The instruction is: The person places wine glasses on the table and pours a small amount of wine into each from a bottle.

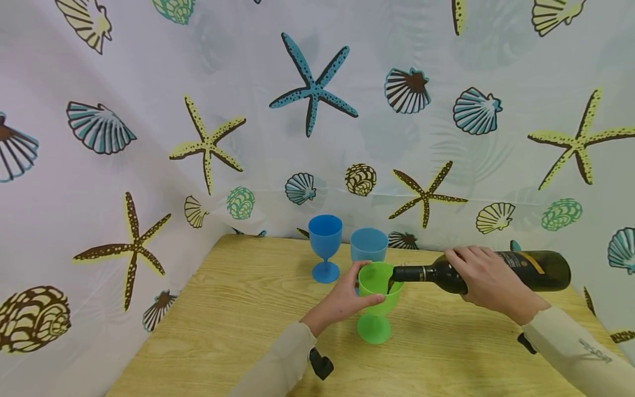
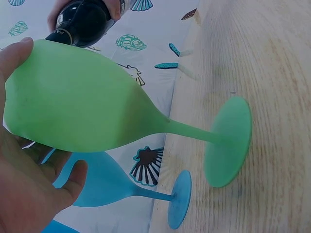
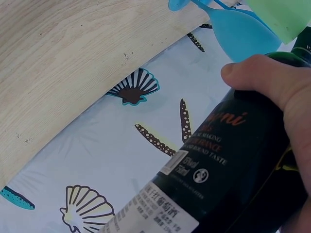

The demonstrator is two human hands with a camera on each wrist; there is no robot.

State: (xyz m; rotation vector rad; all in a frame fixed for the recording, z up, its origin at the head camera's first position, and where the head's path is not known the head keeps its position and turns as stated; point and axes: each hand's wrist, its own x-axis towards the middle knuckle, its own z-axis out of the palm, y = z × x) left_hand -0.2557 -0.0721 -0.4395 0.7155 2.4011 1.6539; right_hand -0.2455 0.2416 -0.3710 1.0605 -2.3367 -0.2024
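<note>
My left hand grips a green plastic goblet by its bowl, thumb on one side and fingers around the other. The goblet stands upright, its round foot at the wooden tabletop. With my right hand I hold a dark wine bottle around its body near the shoulder. The bottle lies almost level, its neck reaching over the goblet's rim, and a dark streak shows below its mouth inside the bowl. In the right wrist view the bottle's label faces the camera.
Directly behind the green goblet is a light blue goblet, partly hidden by it. A darker blue goblet stands to its left on the wooden table. A white curtain printed with shells and starfish hangs along the back and sides.
</note>
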